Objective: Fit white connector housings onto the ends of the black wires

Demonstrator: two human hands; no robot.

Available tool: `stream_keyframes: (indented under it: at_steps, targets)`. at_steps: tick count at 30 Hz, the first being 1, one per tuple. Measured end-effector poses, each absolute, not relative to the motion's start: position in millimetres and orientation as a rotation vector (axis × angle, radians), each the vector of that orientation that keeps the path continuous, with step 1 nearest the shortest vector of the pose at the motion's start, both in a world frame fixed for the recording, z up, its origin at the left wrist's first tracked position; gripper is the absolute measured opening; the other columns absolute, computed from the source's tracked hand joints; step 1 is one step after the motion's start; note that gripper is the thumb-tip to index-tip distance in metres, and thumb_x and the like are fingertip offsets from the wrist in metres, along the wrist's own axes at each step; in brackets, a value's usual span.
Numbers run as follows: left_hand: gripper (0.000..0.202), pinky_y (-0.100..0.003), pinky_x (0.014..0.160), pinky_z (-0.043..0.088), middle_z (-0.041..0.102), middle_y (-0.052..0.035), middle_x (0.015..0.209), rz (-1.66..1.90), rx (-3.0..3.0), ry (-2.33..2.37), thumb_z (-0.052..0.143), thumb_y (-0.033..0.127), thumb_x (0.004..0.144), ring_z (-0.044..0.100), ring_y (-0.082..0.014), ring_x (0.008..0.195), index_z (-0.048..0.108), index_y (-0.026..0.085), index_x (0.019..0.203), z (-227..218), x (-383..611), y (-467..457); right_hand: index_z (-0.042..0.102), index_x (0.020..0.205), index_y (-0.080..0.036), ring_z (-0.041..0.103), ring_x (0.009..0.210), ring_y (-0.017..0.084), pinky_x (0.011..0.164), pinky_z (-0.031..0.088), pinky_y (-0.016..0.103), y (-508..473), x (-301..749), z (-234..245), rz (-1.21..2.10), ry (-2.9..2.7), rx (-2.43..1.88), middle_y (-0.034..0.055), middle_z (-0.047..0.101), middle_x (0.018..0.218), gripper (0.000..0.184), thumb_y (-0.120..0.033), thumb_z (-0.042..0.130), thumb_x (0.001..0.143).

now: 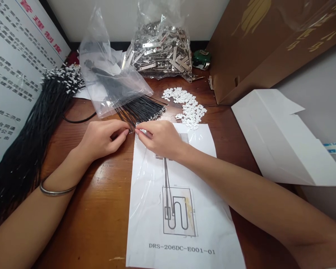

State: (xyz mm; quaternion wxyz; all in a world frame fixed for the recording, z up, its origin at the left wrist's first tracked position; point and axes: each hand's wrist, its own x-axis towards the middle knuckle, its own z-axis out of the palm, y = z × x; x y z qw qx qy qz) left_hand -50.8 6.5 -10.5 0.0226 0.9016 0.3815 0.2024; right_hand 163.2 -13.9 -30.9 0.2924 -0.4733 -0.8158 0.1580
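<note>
wooden table (81, 213), bag of metal parts (162, 54) at back. black wires (145, 106) partly under clear bag (128, 84), just beyond hands. left hand (102, 139), right hand (164, 139): fingers pinched, grip too small to tell. white pieces (192, 110) heaped near right hand.

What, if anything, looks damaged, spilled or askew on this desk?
A yellowish stain marks the lower drawing on the printed sheet, odd against its otherwise grey-and-white print. The white pieces lie loose in a curved heap, perhaps deliberately.
</note>
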Motion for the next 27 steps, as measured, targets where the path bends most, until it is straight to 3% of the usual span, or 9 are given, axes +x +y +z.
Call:
stream_keyframes:
  at_steps: [6, 11, 20, 27]
  targets:
    - [0.033, -0.028, 0.077, 0.055, 0.078, -0.006, 0.105, 0.722, 2.733, 1.188, 0.054, 0.027, 0.092, 0.071, -0.0162, 0.076, 0.069, 0.018, 0.12, -11.0, -51.3, 6.1, 0.075, 0.087, -0.015, 0.049, 0.06, 0.012, 0.064, 0.033, 0.026, -13.4, 163.8, -31.6, 0.438, -2.116, -1.211, 0.0023, 0.068, 0.07, 0.029, -0.024, 0.049, 0.094]
    - [0.038, -0.026, 0.077, 0.056, 0.078, -0.0061, 0.113, 0.699, 2.736, 1.199, 0.053, 0.03, 0.094, 0.073, -0.0154, 0.074, 0.067, 0.02, 0.128, -14.1, -51.2, 5.6, 0.075, 0.09, -0.016, 0.046, 0.057, 0.012, 0.064, 0.035, 0.026, -13.0, 163.9, -32.1, 0.446, -2.125, -1.148, 0.0004, 0.063, 0.065, 0.028, -0.024, 0.049, 0.094]
    - [0.037, -0.024, 0.067, 0.052, 0.08, -0.0027, 0.089, 0.682, 2.756, 1.184, 0.053, 0.036, 0.094, 0.069, -0.0137, 0.062, 0.071, 0.02, 0.123, -10.3, -49.7, 4.6, 0.071, 0.093, -0.016, 0.049, 0.057, 0.011, 0.064, 0.037, 0.025, -15.4, 164.0, -30.6, 0.536, -2.049, -1.112, -0.0019, 0.061, 0.064, 0.025, -0.039, 0.061, 0.091]
    - [0.039, -0.024, 0.06, 0.047, 0.075, 0.0004, 0.073, 0.657, 2.771, 1.122, 0.053, 0.034, 0.093, 0.064, -0.013, 0.055, 0.069, 0.02, 0.125, -7.5, -51.4, 3.8, 0.063, 0.11, -0.016, 0.057, 0.065, 0.012, 0.064, 0.041, 0.025, -14.3, 164.7, -33.6, 0.547, -1.982, -0.985, 0.0025, 0.072, 0.086, 0.026, -0.033, 0.062, 0.09]
